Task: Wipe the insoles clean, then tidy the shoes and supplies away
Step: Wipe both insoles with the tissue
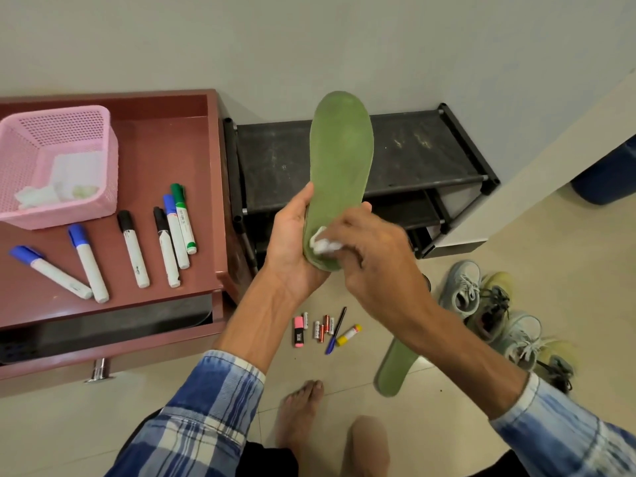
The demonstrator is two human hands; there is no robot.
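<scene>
Centre of frame: insole (340, 160), heel cupped in left hand (292, 246), fingers curled round its edge, likely to brace against rubbing. Right hand (375, 259), fingertips pinching wipe (323, 245), pressed to heel. Lower right: second insole (394, 371) beside shoes (499, 315), apparently awaiting wiping.

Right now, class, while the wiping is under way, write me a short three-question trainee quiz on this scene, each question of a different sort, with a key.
1. True or false: the left hand holds the green insole while the right hand presses a white wipe on it.
2. Where does the second insole lie? A on the floor beside the shoes; B inside a shoe; C in the person's lap.
3. How many markers lie on the cabinet top?
Key: 1 true; 2 A; 3 six.
</scene>
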